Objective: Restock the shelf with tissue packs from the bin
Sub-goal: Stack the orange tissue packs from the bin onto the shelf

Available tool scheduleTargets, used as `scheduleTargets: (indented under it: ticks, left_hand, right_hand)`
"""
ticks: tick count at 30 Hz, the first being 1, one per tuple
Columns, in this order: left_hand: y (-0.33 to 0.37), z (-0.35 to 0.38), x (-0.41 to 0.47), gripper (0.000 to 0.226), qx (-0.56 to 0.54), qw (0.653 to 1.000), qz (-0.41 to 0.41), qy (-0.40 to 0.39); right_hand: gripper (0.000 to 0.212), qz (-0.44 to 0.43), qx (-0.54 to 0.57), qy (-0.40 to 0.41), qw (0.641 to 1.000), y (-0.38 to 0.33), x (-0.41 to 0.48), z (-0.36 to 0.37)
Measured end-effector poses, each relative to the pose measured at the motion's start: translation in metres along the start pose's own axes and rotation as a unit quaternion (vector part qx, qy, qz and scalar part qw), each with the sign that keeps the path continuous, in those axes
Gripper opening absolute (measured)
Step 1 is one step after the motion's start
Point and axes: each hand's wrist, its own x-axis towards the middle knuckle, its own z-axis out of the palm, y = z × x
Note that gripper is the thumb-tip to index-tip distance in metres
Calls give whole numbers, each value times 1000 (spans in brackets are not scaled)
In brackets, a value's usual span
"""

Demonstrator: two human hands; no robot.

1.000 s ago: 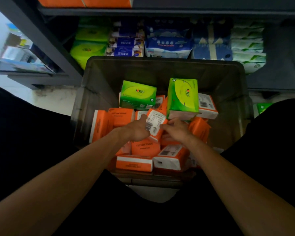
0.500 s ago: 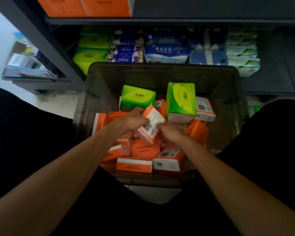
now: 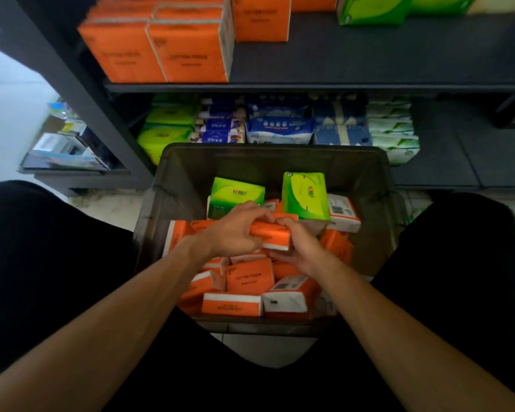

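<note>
Orange tissue pack (image 3: 272, 235) is clamped between both hands. The left hand (image 3: 232, 233) curls its fingers (image 3: 257, 214) over the top and the right hand (image 3: 301, 251) grips the end, evidently to lift it from the bin (image 3: 274, 151). Just beyond the fingers a green pack (image 3: 305, 194) stands upright, no obstruction. Farther off, the shelf (image 3: 369, 52) carries matching orange stacks (image 3: 173, 52), the likely destination.
</note>
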Motion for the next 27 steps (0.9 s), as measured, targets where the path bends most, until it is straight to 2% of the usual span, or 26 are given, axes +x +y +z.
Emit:
scheduleTargets:
  ticks: [2,5,7,9,10,14,18,19,20,22,23,24,25,27]
  left_hand:
    - [4,-1,2,48,-76,994,-24,78]
    - [-3,-11,3,40,-136,972,-86,173]
    - [-6,-20,1,47,-180,954,-157,181]
    - [-1,-24,2,56,-305,908,-226,179]
    - [3,-25,5,60,-353,887,-234,181]
    - [18,-42,16,67,-419,853,-225,217]
    - [33,-73,17,44,-463,842,-148,233]
    - [35,-80,17,41,-489,822,-131,259]
    - [37,-86,19,40,-532,788,-119,287]
    - [37,-97,26,49,-635,700,-86,315]
    - [39,-101,28,58,-671,667,-68,316]
    - [41,-102,30,66,-684,658,-59,310]
    - [43,-100,30,68,-682,665,-56,299]
    - [53,-95,26,50,-621,721,-68,300]
  right_hand:
    - [32,-41,-1,39,998,0,1,1]
    - [27,-113,9,51,992,-7,-4,7]
    - [26,-141,35,52,988,-14,-8,13]
    - [30,-161,41,66,984,-25,-9,18]
    - [30,-165,45,73,982,-30,-9,20]
    - [19,-199,68,59,976,-56,-18,23]
    - [7,-258,47,41,964,-88,-29,24]
    - [6,-269,44,42,961,-95,-32,24]
    - [6,-283,33,38,958,-100,-33,24]
    - [17,-308,16,16,951,-108,-35,27]
    - [22,-314,24,-1,949,-109,-38,31]
    - [25,-318,40,-19,947,-110,-41,36]
    - [27,-323,49,-36,945,-110,-43,42]
    - [28,-339,34,-53,939,-107,-44,54]
